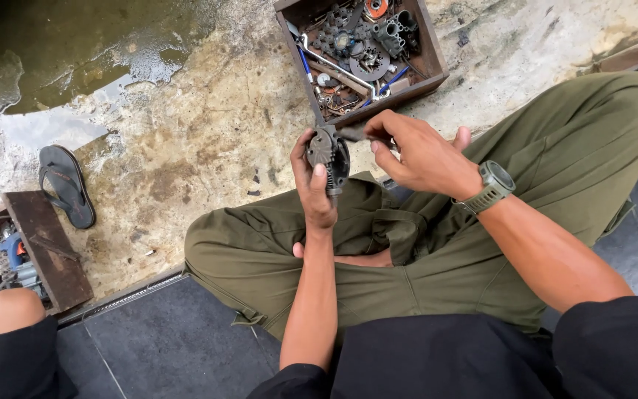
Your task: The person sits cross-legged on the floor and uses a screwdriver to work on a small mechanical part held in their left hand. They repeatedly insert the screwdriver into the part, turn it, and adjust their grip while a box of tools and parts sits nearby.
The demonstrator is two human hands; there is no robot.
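Head view: a round, dark metal part (pixel 328 153) sits upright just below the wooden box (pixel 431 55) of greasy gears and tools, clasped in the left hand (pixel 313 181). The right hand (pixel 419 151) pinches a thin dark tool (pixel 354 134) against it. A sandal (pixel 66 185) lies far left of the box.

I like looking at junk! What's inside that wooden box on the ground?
The wooden box holds a pile of greasy metal parts: gears, a long silver wrench. Whatever lies under the pile is covered.
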